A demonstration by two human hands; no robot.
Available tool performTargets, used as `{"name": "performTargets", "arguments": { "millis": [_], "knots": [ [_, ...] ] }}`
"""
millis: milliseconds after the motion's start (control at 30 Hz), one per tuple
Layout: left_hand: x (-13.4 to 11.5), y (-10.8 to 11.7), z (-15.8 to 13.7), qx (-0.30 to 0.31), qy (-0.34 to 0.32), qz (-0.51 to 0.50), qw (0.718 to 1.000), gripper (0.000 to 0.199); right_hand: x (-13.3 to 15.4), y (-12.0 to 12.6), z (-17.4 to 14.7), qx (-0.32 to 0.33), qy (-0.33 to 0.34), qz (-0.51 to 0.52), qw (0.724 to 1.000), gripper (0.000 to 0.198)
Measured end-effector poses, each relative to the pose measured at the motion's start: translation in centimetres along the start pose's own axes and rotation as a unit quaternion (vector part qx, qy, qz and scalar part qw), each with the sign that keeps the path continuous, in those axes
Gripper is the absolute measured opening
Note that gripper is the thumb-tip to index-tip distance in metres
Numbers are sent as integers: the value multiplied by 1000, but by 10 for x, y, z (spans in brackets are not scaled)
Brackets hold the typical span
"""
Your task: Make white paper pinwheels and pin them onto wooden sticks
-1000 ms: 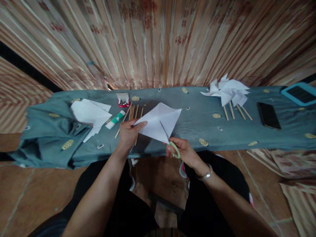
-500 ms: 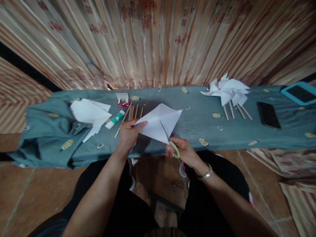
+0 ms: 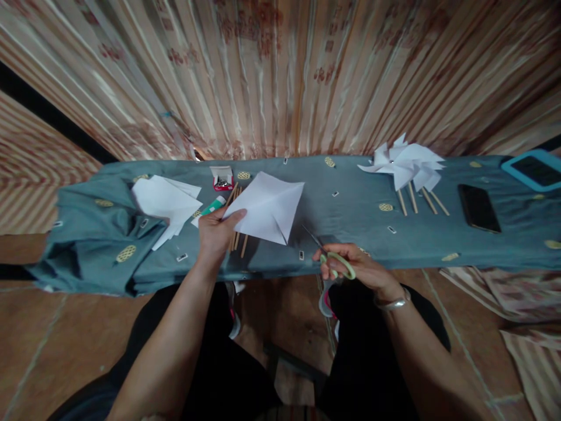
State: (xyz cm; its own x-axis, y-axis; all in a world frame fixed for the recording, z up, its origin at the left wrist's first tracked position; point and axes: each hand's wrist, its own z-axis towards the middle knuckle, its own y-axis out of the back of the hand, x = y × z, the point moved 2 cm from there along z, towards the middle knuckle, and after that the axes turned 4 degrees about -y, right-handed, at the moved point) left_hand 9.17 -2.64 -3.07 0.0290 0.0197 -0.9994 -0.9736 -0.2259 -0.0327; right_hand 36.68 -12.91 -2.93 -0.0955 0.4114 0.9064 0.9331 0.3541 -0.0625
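Note:
My left hand (image 3: pixel 217 237) grips a white paper square (image 3: pixel 266 204) by its left corner, thumb on top. A slit runs inward from the corner nearest me. Right of the paper and apart from it, my right hand (image 3: pixel 353 266) holds scissors (image 3: pixel 335 262) with light green handles, their blades pointing up and left. Several wooden sticks (image 3: pixel 236 240) lie partly under the paper and my left hand. Close by are a green and white glue stick (image 3: pixel 214 206), partly covered by that hand, and a small red box (image 3: pixel 222 179) of metal pins or tacks, its lid up.
Cut white paper sheets (image 3: pixel 164 199) are piled on the left of the green cloth (image 3: pixel 350 213). Several paper pinwheels (image 3: pixel 407 161) on sticks lie at the right, beside a black phone (image 3: pixel 478 208) and a blue-framed tablet (image 3: pixel 537 169). A striped curtain (image 3: pixel 280 76) hangs behind.
My right hand has drawn the scissors out of the paper and moved right. With the paper, my left hand has shifted left and slightly away from me.

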Motion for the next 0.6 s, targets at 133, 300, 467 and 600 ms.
{"name": "performTargets", "arguments": {
  "millis": [133, 300, 467, 600],
  "knots": [
    [2, 3, -3, 29, 19, 23, 999, 29, 2, 23, 4, -164, 72, 27, 983, 53],
    [9, -3, -8, 129, 63, 59, 988, 34, 6, 28, 15, -320, 176, -8, 931, 56],
    [10, -13, -12, 188, 64, 75, 977, 35, 10, 14, 20, -276, 159, -111, 941, 61],
    [11, -17, -13, 211, 58, 102, 970, 37, 10, 8, 24, -281, 144, -166, 934, 51]
  ]
}}
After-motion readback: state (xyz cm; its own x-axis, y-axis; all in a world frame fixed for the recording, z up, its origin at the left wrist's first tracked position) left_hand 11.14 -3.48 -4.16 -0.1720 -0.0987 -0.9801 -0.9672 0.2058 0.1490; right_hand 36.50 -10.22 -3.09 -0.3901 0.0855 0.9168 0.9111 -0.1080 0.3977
